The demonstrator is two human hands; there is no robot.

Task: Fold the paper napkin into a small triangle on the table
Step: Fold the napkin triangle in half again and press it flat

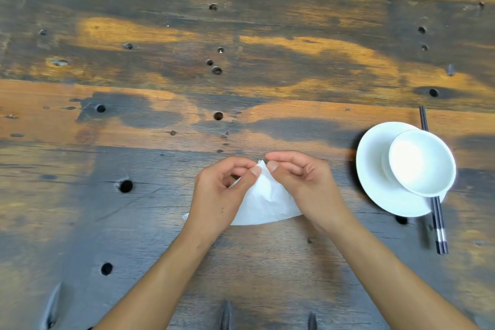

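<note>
Both hands, the left hand [218, 190] and right hand [300, 182], pinch the far apex of the paper napkin [263, 201], whose long folded edge lies on the table [134, 195] nearest the person.

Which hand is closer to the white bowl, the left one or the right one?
The right hand is nearer: it is beside the bowl, pinching the napkin tip. The left hand is farther, across the napkin.

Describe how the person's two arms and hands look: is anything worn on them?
Both forearms are bare, with no sleeves in view. The left hand and right hand wear no gloves, rings, watch or bracelet. The fingers have short, unpainted nails.
</note>
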